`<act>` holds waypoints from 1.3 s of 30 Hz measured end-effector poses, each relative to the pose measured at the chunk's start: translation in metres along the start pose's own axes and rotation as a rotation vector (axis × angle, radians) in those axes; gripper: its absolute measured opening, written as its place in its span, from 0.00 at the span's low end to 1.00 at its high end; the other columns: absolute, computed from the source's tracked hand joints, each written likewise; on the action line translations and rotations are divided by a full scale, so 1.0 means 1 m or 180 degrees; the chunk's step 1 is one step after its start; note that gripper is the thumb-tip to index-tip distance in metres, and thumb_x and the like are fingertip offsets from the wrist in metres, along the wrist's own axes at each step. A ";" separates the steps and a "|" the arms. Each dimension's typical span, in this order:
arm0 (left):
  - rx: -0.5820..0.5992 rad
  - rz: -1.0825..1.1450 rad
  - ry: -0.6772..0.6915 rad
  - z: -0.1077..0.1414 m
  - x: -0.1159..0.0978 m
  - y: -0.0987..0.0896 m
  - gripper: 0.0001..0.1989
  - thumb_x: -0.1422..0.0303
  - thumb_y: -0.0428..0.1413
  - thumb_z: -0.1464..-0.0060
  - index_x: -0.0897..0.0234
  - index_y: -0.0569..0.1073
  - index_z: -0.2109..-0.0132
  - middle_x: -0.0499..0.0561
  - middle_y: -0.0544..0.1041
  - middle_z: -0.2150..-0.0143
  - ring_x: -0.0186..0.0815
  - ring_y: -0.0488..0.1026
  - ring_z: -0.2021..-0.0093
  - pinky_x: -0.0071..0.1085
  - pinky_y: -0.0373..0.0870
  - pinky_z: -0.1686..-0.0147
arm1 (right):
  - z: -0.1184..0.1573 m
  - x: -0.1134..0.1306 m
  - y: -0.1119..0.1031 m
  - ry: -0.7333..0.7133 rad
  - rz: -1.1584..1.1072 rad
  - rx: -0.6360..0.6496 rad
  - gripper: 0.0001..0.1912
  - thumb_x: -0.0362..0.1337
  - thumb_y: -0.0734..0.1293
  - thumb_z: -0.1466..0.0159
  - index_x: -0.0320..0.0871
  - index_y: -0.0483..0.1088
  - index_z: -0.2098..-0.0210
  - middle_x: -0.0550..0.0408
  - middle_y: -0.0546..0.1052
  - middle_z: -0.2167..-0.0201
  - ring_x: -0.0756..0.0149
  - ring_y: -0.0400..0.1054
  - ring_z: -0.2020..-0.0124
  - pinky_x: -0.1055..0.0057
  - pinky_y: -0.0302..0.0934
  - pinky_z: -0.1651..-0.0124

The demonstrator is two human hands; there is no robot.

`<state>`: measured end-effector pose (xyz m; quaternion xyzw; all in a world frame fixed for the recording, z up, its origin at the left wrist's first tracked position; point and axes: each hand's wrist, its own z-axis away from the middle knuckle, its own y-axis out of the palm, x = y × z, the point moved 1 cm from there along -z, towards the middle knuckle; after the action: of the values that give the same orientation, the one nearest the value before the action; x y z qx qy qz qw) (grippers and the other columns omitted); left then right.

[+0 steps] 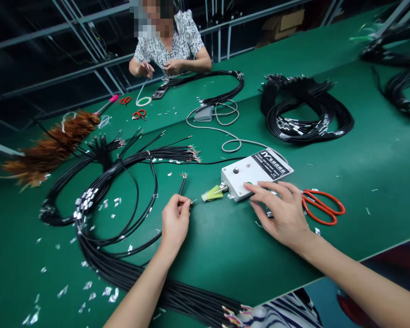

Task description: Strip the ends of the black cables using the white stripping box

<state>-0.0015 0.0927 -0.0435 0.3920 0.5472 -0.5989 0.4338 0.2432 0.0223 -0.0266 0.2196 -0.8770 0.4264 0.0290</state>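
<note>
Between thumb and forefinger, my left hand point(176, 217) pinches the end of a thin black cable point(149, 247), whose stripped wire tip points right. Just beyond that tip is the yellow-green tip piece point(212, 194) on the side of a small white machine box point(239, 178) with a black label, a knob and a green button. My right hand point(280, 207) lies over the front edge of the box, fingers spread, one fingertip beside the green button. To the left lies a big looped bundle of black cables point(116, 175) with silver tags.
Red-handled scissors point(324, 207) lie right of my right hand. Coiled cables point(304, 109) rest farther back. A grey cord point(239, 141) runs behind the box. A brown feather duster point(59, 141) and foil scraps lie left. Across the table, a person point(171, 45) handles a thin strip.
</note>
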 end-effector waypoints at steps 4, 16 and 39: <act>0.0100 0.0182 -0.0038 0.005 -0.006 0.000 0.11 0.60 0.57 0.51 0.63 0.67 0.70 0.42 0.64 0.79 0.26 0.58 0.83 0.23 0.53 0.83 | 0.000 0.017 -0.001 -0.0020 -0.0300 -0.0065 0.06 0.29 0.65 0.33 0.44 0.70 0.59 0.49 0.79 0.52 0.54 0.70 0.50 0.54 0.57 0.47; 0.0825 0.0396 -0.0245 0.043 -0.024 -0.001 0.14 0.58 0.58 0.48 0.63 0.67 0.70 0.39 0.58 0.82 0.25 0.53 0.83 0.23 0.46 0.83 | -0.029 0.061 0.031 -0.0484 -0.0978 0.0769 0.13 0.34 0.60 0.29 0.43 0.73 0.68 0.56 0.78 0.69 0.66 0.70 0.66 0.68 0.53 0.64; 0.0154 0.0149 0.0121 0.004 -0.009 0.014 0.08 0.63 0.58 0.49 0.61 0.67 0.71 0.41 0.64 0.80 0.28 0.60 0.82 0.24 0.52 0.82 | -0.069 0.022 0.048 -0.0884 0.0508 0.1516 0.08 0.30 0.66 0.33 0.43 0.72 0.70 0.57 0.77 0.69 0.63 0.65 0.59 0.64 0.45 0.56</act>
<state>0.0148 0.0897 -0.0396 0.4265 0.5314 -0.5941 0.4276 0.1945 0.0925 -0.0130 0.2068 -0.7623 0.5871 -0.1775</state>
